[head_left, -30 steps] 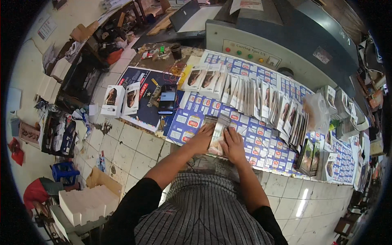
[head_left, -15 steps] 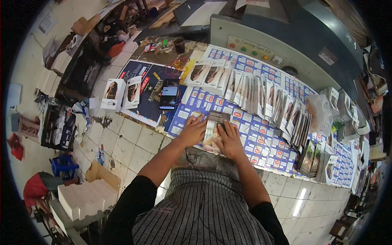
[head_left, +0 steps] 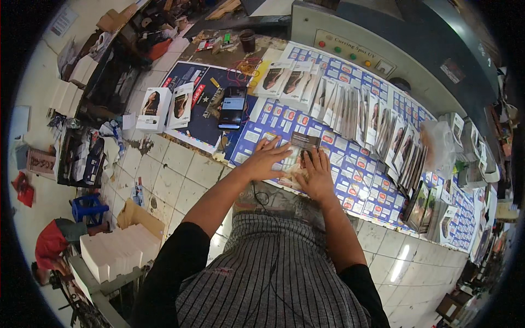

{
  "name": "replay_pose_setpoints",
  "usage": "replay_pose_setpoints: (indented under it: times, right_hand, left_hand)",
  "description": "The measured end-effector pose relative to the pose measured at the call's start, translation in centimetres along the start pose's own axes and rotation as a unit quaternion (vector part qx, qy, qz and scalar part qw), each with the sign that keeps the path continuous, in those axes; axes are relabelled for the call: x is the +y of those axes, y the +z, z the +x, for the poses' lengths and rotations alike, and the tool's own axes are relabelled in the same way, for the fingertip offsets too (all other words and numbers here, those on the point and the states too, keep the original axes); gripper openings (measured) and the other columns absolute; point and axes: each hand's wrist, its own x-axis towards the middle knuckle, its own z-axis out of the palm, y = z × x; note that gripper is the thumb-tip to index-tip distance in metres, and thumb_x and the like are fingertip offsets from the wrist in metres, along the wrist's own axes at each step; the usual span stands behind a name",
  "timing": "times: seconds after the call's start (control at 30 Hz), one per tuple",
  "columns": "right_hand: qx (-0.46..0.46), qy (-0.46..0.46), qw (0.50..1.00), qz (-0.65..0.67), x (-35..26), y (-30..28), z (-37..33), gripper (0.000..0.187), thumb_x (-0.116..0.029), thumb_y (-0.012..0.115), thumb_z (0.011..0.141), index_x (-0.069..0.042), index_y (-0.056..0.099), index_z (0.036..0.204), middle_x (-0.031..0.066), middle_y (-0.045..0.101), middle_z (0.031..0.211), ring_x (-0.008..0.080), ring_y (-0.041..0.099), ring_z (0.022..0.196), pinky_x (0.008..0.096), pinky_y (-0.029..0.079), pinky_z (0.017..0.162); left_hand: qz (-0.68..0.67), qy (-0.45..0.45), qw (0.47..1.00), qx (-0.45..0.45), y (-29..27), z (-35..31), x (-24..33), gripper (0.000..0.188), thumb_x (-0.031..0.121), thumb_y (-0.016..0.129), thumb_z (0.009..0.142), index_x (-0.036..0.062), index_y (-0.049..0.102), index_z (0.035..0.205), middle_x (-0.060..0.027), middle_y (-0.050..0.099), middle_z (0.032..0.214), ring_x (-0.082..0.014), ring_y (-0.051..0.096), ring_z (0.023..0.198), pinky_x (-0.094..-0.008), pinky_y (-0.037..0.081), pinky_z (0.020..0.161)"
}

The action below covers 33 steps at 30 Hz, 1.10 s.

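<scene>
Between my two hands a printed card-like piece (head_left: 305,140) lies flat on the blue printed sheets, dark at its far end and showing a photo lower down. Whether it is a leaflet or a flattened carton I cannot tell. My left hand (head_left: 267,160) rests over its left edge, fingers stretched out. My right hand (head_left: 315,176) is spread flat on its right side, pressing down without gripping. Much of the piece is hidden under my fingers. Beyond it a long row of similar white printed pieces (head_left: 344,112) leans in an overlapping line, running to the right.
At the left stand two small white stacks (head_left: 152,109) and a phone (head_left: 232,107) with its screen lit. A dark cup (head_left: 247,41) stands farther back. A machine with coloured buttons (head_left: 350,49) borders the far side. A clear plastic bag (head_left: 439,146) lies right. A person (head_left: 54,243) is at far left.
My right hand's fingers have spread wider on the printed piece, and my left hand has shifted slightly. The view has tilted a little, so the table sits differently in the picture.
</scene>
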Motion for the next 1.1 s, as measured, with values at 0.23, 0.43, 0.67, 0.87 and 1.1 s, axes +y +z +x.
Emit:
replay_pose_setpoints:
  times: [0.23, 0.43, 0.67, 0.87, 1.1]
  right_hand:
    - [-0.006, -0.004, 1.0, 0.001, -0.3, -0.2, 0.0, 0.07, -0.041, 0.068, 0.086, -0.002, 0.05, 0.141, 0.0212, 0.034, 0.155, 0.0435, 0.028, 0.144, 0.0541, 0.023, 0.118]
    - [-0.007, -0.001, 1.0, 0.002, -0.4, -0.2, 0.2, 0.07, -0.043, 0.066, 0.087, -0.001, 0.051, 0.14, 0.021, 0.034, 0.155, 0.0434, 0.028, 0.144, 0.0541, 0.022, 0.119]
    - [-0.02, 0.011, 1.0, -0.002, -0.3, -0.1, 0.1, 0.07, -0.047, 0.063, 0.089, -0.002, 0.05, 0.142, 0.0209, 0.032, 0.157, 0.0428, 0.025, 0.146, 0.0535, 0.018, 0.12]
    - [-0.024, 0.012, 1.0, -0.006, -0.3, 0.1, 0.0, 0.071, -0.047, 0.062, 0.09, -0.003, 0.049, 0.144, 0.021, 0.031, 0.158, 0.0404, 0.025, 0.147, 0.0535, 0.018, 0.12]
    - [-0.031, 0.014, 0.999, -0.003, -0.3, -0.1, 0.3, 0.071, -0.048, 0.061, 0.09, -0.004, 0.047, 0.145, 0.0209, 0.031, 0.158, 0.0397, 0.025, 0.147, 0.0536, 0.018, 0.12]
  left_hand:
    - [-0.009, 0.0, 1.0, -0.001, -0.1, -0.1, -0.1, 0.081, 0.045, 0.074, 0.081, 0.0153, 0.044, 0.15, -0.0044, 0.027, 0.164, -0.0326, 0.013, 0.153, -0.0576, 0.009, 0.12]
    - [-0.013, 0.001, 1.0, -0.001, -0.2, -0.1, -0.2, 0.081, 0.045, 0.075, 0.081, 0.0155, 0.044, 0.15, -0.0042, 0.027, 0.164, -0.0325, 0.012, 0.153, -0.058, 0.009, 0.12]
    - [-0.011, 0.004, 1.0, -0.002, 0.0, 0.0, -0.3, 0.081, 0.049, 0.073, 0.082, 0.0161, 0.044, 0.15, -0.0035, 0.026, 0.164, -0.0323, 0.012, 0.153, -0.058, 0.009, 0.12]
    - [-0.002, 0.009, 1.0, -0.002, 0.2, -0.1, -0.5, 0.083, 0.053, 0.07, 0.083, 0.0168, 0.042, 0.152, -0.0034, 0.025, 0.164, -0.0313, 0.01, 0.154, -0.0567, 0.008, 0.12]
    - [0.005, 0.017, 1.0, 0.008, 0.7, -0.3, -1.1, 0.082, 0.054, 0.069, 0.084, 0.0166, 0.041, 0.152, -0.004, 0.025, 0.164, -0.0311, 0.01, 0.154, -0.0562, 0.008, 0.12]
